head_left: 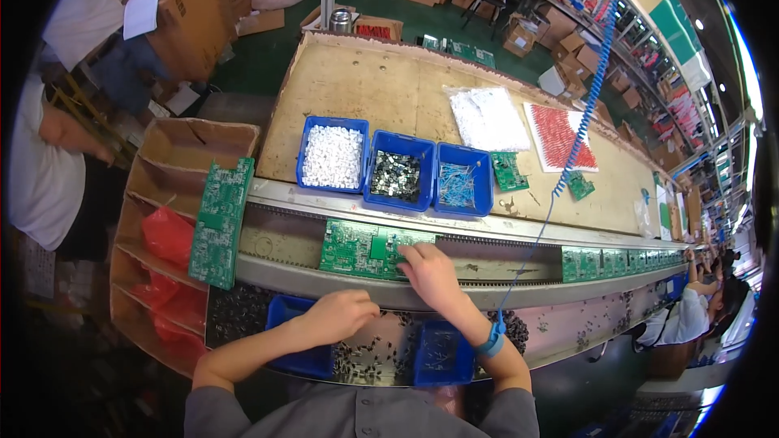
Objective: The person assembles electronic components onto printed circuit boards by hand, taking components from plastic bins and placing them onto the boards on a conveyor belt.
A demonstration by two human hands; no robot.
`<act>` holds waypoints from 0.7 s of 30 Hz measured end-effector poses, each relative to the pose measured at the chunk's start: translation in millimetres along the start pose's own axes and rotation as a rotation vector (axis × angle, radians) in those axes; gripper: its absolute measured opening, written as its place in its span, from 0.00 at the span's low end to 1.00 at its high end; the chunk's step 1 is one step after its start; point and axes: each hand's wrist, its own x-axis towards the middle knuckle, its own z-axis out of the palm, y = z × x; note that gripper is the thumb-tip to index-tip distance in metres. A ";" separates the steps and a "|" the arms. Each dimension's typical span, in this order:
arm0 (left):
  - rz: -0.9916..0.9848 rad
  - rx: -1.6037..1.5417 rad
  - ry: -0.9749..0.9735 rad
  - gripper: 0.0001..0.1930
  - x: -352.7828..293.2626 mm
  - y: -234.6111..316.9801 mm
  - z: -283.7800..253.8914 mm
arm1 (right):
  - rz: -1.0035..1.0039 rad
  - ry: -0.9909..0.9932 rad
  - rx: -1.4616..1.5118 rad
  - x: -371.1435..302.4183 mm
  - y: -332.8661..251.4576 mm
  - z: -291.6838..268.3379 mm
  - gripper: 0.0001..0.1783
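Note:
A green circuit board (350,248) lies in the conveyor track (519,263) before me. My right hand (430,274) reaches over its right end, fingers bent together at the board's surface; whatever they pinch is too small to make out. Nearer to me, my left hand (339,316) hovers over the metal ledge (398,326), fingers curled together, their contents hidden. Below it, small black components (369,361) lie scattered between two blue bins, the left bin (280,312) partly under my left forearm and the right bin (442,353) beside my right forearm. A blue wrist strap (492,339) circles my right wrist.
Three blue bins hold white parts (333,156), dark metallic parts (396,176) and blue parts (457,185). Another board (221,223) leans on a cardboard divider box (158,186). From the strap, a coiled blue cord (588,105) rises. Further boards (617,263) sit rightward; co-workers are at both sides.

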 end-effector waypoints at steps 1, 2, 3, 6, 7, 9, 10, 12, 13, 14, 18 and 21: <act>-0.050 -0.055 0.037 0.06 0.7 -2.6 -7.4 | 0.016 -0.057 0.045 -6.0 -8.3 -2.8 0.11; -0.033 -0.053 0.124 0.05 2.2 -9.6 -10.4 | -0.058 -0.110 0.083 -14.3 -13.3 -3.4 0.10; -0.068 -0.067 0.168 0.05 3.1 -12.6 -17.3 | -0.120 -0.192 0.129 -21.4 -21.5 -3.7 0.09; -0.154 -0.105 0.277 0.05 10.6 -20.3 -33.6 | -0.239 -0.447 0.081 -38.3 -48.1 -5.1 0.07; -0.195 -0.136 0.279 0.05 15.0 -21.8 -37.6 | -0.262 -0.497 0.044 -49.6 -49.1 4.9 0.06; -0.220 -0.134 0.289 0.04 18.8 -31.9 -40.1 | -0.246 -0.515 0.038 -60.3 -50.8 17.4 0.06; -0.184 -0.091 0.318 0.04 20.4 -36.6 -40.9 | -0.231 -0.536 0.029 -65.2 -51.1 23.6 0.06; -0.130 -0.038 0.356 0.04 21.7 -45.4 -40.2 | -0.210 -0.544 0.010 -74.7 -50.6 35.4 0.07; -0.131 -0.037 0.356 0.04 22.3 -47.6 -39.6 | -0.218 -0.540 -0.016 -77.0 -50.7 38.3 0.07; -0.132 -0.021 0.376 0.04 22.9 -49.3 -39.3 | -0.226 -0.536 -0.042 -78.5 -50.9 40.4 0.07; -0.075 0.153 0.428 0.04 26.4 -58.7 -38.3 | -0.226 -0.548 -0.069 -80.2 -51.3 44.2 0.07; -0.083 0.179 0.442 0.06 30.5 -57.3 -36.8 | -0.224 -0.535 -0.078 -79.1 -51.7 42.9 0.07</act>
